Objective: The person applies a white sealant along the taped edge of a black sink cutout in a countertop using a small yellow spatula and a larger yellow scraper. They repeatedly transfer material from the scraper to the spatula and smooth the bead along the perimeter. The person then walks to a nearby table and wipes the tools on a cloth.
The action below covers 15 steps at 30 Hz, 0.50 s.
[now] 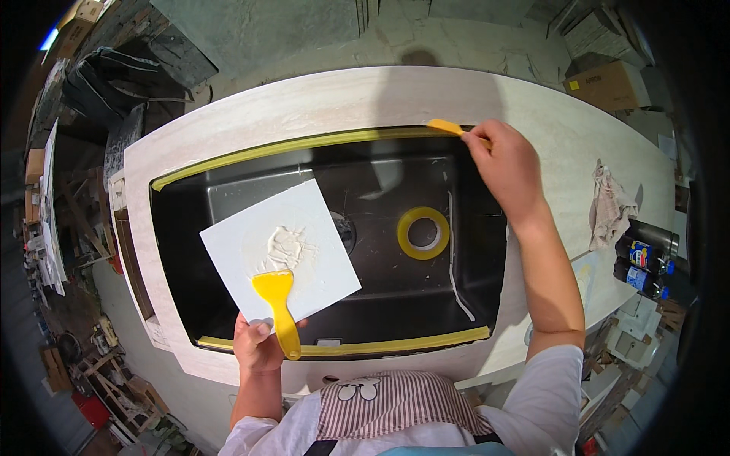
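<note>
My left hand [257,346] grips the near corner of a square white board [331,254]. A smear of off-white paste [287,245] lies on it. Across the board's near part rests a yellow putty knife [275,295], its handle over the edge beside my left fingers. At the far right rim of the black sink [403,308], my right hand [511,167] pinches a small orange-yellow scraper [444,127]. The scraper's tip is at the far strip of yellow masking tape [304,145]; whether it touches cannot be made out. Another tape strip [411,343] runs along the near rim.
A roll of yellow tape [404,237] lies in the sink near a pale cord-like line [452,251]. The pale countertop [251,110] surrounds the sink. At right are a crumpled cloth [610,205] and dark bottles [642,254]. A cardboard box [608,85] stands beyond.
</note>
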### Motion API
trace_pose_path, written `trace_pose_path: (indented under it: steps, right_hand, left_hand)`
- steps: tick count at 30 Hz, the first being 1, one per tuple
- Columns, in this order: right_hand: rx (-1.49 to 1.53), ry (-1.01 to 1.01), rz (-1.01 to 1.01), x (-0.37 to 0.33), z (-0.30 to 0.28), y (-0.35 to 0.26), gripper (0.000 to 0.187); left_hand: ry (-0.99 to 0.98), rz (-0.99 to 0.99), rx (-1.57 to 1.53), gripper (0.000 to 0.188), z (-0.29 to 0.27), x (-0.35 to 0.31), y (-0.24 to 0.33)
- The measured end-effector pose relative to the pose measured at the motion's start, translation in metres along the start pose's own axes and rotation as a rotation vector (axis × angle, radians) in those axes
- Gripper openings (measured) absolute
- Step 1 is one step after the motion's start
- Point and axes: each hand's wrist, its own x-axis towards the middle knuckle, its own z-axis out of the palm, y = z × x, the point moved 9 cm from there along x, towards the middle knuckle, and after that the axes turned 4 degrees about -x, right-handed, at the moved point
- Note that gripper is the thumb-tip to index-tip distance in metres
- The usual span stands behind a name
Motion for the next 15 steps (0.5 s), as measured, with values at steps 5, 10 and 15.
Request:
trace_pose_path:
  steps: [5, 10, 15]
  right_hand:
    - [-0.043, -0.025, 0.008, 0.007, 0.019, 0.002, 0.016]
    - [-0.083, -0.016, 0.032, 0.006, 0.012, 0.026, 0.016]
    - [-0.189, -0.047, 0.089, 0.005, 0.002, 0.043, 0.018]
  left_hand:
    - [-0.047, -0.011, -0.029, 0.063, 0.002, -0.002, -0.002]
    - [-0.043, 0.006, -0.026, 0.061, 0.0, -0.004, 0.0]
    - [-0.082, -0.029, -0.063, 0.058, 0.006, -0.003, -0.005]
